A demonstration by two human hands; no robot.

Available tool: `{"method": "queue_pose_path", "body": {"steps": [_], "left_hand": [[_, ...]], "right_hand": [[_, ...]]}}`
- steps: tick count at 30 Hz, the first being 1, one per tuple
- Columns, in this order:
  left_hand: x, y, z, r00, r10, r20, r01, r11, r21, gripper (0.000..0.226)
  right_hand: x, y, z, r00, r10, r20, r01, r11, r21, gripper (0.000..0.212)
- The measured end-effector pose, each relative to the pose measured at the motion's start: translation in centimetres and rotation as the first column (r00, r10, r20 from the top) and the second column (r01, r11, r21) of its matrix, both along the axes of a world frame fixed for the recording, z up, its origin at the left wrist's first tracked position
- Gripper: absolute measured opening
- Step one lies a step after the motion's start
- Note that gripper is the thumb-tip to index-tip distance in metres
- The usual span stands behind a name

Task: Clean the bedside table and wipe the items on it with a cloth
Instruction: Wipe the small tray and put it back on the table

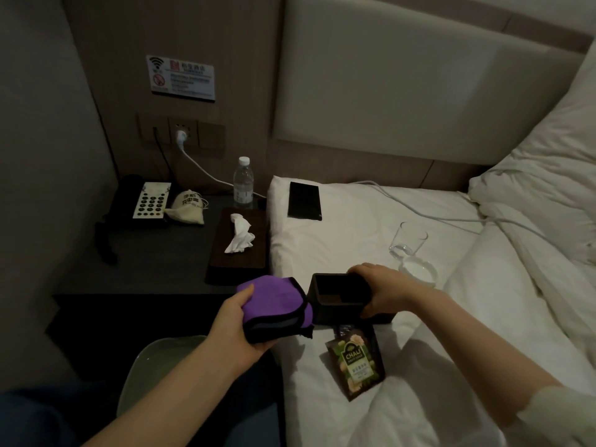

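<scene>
Cloth, purple with dark trim, folded and gripped in left hand, fingers curled under, thumb on top, held just off the bed edge at the front corner of the bedside table. Right hand wrapped round the far side of a small dark open-topped box, box resting on the white bed sheet, just beside the cloth; contact between cloth and box not clear. Tea packet flat on the sheet just in front of the box. Drinking glass tipped over beyond the right hand, with a clear ashtray beside it. Black phone lying near the head of the bed, white cable trailing across the sheet. On the bedside table: wooden tissue box with a tissue sticking out, water bottle upright behind it, small cloth pouch, telephone at the back left. Pale basin low down in front of the table.
</scene>
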State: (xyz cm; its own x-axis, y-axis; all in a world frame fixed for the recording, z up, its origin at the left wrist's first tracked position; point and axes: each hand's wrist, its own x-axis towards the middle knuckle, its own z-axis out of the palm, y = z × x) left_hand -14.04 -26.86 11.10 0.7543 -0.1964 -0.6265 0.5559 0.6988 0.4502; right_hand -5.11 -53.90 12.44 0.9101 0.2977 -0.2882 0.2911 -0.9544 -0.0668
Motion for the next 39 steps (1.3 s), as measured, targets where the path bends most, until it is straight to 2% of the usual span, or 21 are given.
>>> {"method": "queue_pose_path", "body": {"steps": [3,8,13,21,23,25,28,31,33,35,37,39], "left_hand": [[-0.1,0.3,0.5,1.000,0.012,0.009,-0.011,1.000,-0.018,0.024],[0.3,1.5,2.4,0.995,0.046,0.091,-0.044,0.999,-0.033,0.030],[0.6,3.7,5.0,0.964,0.105,0.245,-0.130,0.988,0.089,0.040],[0.2,9.3,11.5,0.831,0.249,0.497,-0.342,0.934,0.105,0.036],[0.0,11.3,13.0,0.783,0.189,0.592,-0.321,0.939,0.124,0.043],[-0.4,13.6,14.2,0.717,0.016,0.696,-0.262,0.932,0.249,0.044],[-0.3,15.8,15.5,0.627,-0.325,0.708,-0.226,0.793,0.565,0.041],[0.0,18.0,16.5,0.591,-0.546,0.594,-0.158,0.644,0.749,0.022],[0.6,18.9,16.5,0.570,-0.680,0.460,-0.183,0.441,0.879,0.017],[1.2,19.3,16.1,0.525,-0.788,0.322,-0.194,0.258,0.947,0.017],[1.1,19.7,15.6,0.479,-0.849,0.225,-0.167,0.164,0.972,0.018],[0.8,20.3,15.1,0.446,-0.872,0.203,-0.232,0.106,0.967,0.017]], "right_hand": [[-0.1,0.1,0.2,0.998,0.004,0.055,-0.005,1.000,0.020,0.079],[-1.2,0.5,1.6,0.965,0.029,0.259,-0.043,0.998,0.047,0.083],[-2.8,3.7,4.2,0.894,0.096,0.437,-0.098,0.995,-0.017,0.090],[-5.0,13.0,7.2,0.859,0.149,0.490,-0.223,0.970,0.096,0.095],[-5.4,15.0,7.8,0.862,0.164,0.479,-0.257,0.957,0.134,0.100],[-5.9,17.2,8.5,0.858,0.196,0.474,-0.308,0.936,0.172,0.104],[-6.5,19.3,9.4,0.849,0.223,0.478,-0.374,0.894,0.247,0.100],[-7.5,21.6,10.2,0.857,0.245,0.454,-0.409,0.859,0.307,0.102],[-8.4,22.7,10.5,0.876,0.246,0.414,-0.403,0.846,0.350,0.108],[-9.1,23.5,10.9,0.880,0.254,0.401,-0.406,0.841,0.359,0.110],[-9.7,24.1,11.2,0.867,0.273,0.416,-0.421,0.848,0.322,0.111],[-10.0,24.6,11.5,0.848,0.284,0.447,-0.431,0.861,0.271,0.111]]}}
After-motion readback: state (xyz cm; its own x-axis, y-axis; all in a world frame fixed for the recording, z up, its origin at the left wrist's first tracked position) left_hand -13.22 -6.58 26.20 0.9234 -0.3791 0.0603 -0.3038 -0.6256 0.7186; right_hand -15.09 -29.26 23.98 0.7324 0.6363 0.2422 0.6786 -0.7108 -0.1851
